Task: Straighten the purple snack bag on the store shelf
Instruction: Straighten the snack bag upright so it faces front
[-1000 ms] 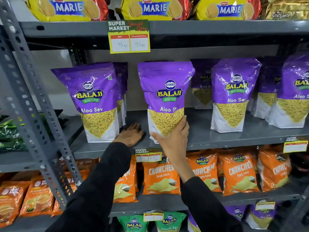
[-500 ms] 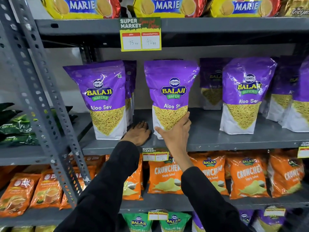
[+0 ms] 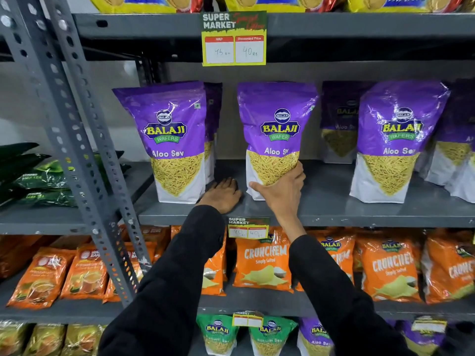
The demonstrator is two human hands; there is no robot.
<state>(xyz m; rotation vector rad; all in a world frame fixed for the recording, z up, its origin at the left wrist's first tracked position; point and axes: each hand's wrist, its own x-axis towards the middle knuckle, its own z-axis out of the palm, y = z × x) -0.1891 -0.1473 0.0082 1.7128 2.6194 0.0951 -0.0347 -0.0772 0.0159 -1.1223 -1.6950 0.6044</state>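
Purple snack bag (image 3: 276,129) upright near the shelf's (image 3: 334,209) front edge, clasped at its base in the right hand (image 3: 280,191) grip. Left hand (image 3: 222,195) flat, fingers spread, on the shelf just beside it. Matching bag (image 3: 171,140) further left.

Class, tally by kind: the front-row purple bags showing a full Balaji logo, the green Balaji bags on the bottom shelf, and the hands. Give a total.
Purple Aloo Sev bags: 3
Green Balaji bags: 2
Hands: 2, the left hand flat on the shelf, the right hand gripping the middle purple bag
Total: 7
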